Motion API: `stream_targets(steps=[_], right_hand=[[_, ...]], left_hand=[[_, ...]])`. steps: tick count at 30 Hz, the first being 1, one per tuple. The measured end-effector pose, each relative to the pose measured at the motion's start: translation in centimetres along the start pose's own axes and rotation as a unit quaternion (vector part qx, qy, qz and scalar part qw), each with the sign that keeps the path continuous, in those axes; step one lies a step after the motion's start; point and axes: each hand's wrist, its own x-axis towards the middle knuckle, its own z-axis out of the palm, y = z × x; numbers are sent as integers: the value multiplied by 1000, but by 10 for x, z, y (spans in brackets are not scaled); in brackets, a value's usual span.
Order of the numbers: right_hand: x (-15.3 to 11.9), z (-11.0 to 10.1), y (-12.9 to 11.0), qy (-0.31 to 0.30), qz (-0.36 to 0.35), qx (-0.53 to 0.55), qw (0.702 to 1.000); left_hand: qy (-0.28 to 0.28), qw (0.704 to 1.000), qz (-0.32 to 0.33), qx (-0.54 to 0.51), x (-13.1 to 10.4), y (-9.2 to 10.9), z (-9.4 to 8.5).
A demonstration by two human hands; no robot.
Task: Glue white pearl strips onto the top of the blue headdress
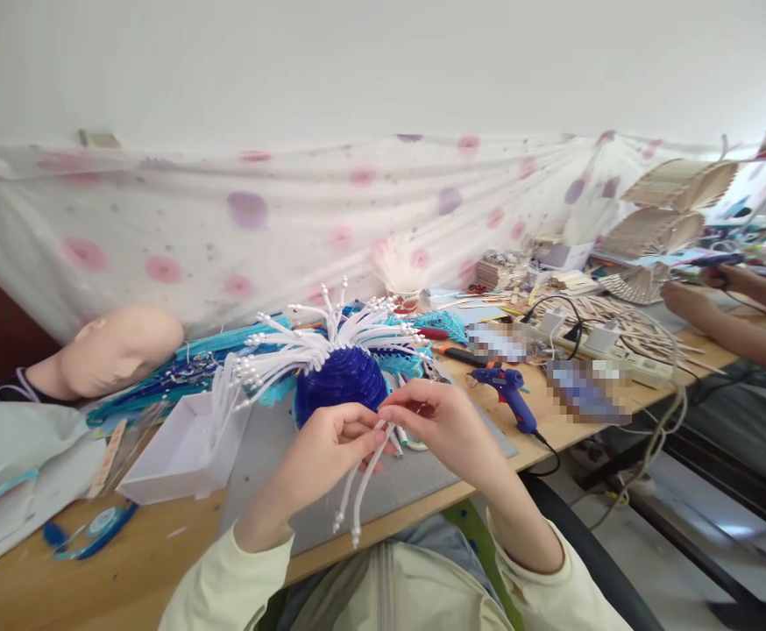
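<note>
My left hand (338, 449) and my right hand (432, 421) meet in front of a dark blue domed form (340, 386). Both pinch the upper ends of white flexible strands (365, 486), whose beaded tips hang down over the table's front edge. Many similar white strands (336, 333) with pearl-like beads fan out from the top of the blue form. The form stands on a grey mat (271, 473). More white strands (225, 399) lean in a white open box (176, 456) left of my hands.
A blue glue gun (507, 393) lies to the right, near a power strip (633, 358) with cables. A mannequin head (120, 350) rests at the left. Another person's hands (691, 302) work at the far right beside wooden stick structures (659, 228).
</note>
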Motion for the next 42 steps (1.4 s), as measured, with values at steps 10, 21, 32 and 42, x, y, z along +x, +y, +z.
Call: stream_targets(steps=[10, 21, 32, 42], right_hand=[[6, -5, 1, -22, 17, 29, 999], [-2, -8, -16, -28, -42, -33, 998], [1, 8, 3, 30, 1, 161, 986], [11, 19, 10, -23, 0, 162, 987]], left_hand=[[24, 996, -14, -88, -1, -14, -12], [82, 971, 26, -221, -7, -20, -3], [94, 937, 81, -326, -11, -18, 4], [232, 958, 167, -9, 4, -16, 9]])
